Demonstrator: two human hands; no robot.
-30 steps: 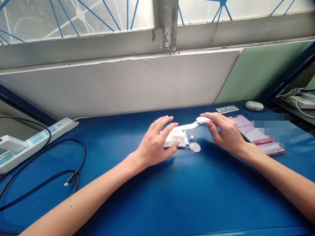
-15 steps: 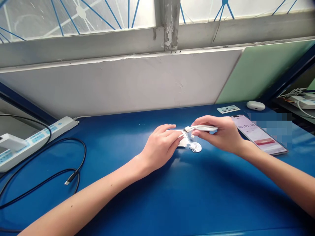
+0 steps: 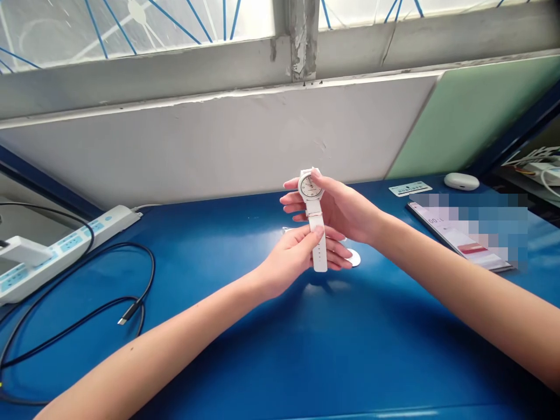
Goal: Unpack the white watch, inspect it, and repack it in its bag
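A white wristwatch (image 3: 311, 185) is held up above the blue table, its round dial facing me and its strap hanging down. My right hand (image 3: 345, 204) grips the watch by its case, thumb on the dial's edge and fingers behind it. Lower down, my left hand (image 3: 293, 254) pinches the white strap (image 3: 319, 259) between thumb and fingers; the strap's holed end sticks out below. Behind the hands, a flat white round thing (image 3: 355, 258) lies on the table, partly covered by the left fingertips. A small pale object left of the strap is mostly hidden.
At the right lie a phone (image 3: 464, 236), a small printed card (image 3: 410, 188) and a white earbud case (image 3: 461, 181). A white power strip (image 3: 65, 251) with a plug stands at the left, beside a looped black cable (image 3: 149, 274). A wall panel (image 3: 210, 146) borders the table's back.
The watch, seen edge-on before, has been raised and turned so its dial faces me. My right hand has moved left and up; my left hand now pinches the hanging strap.
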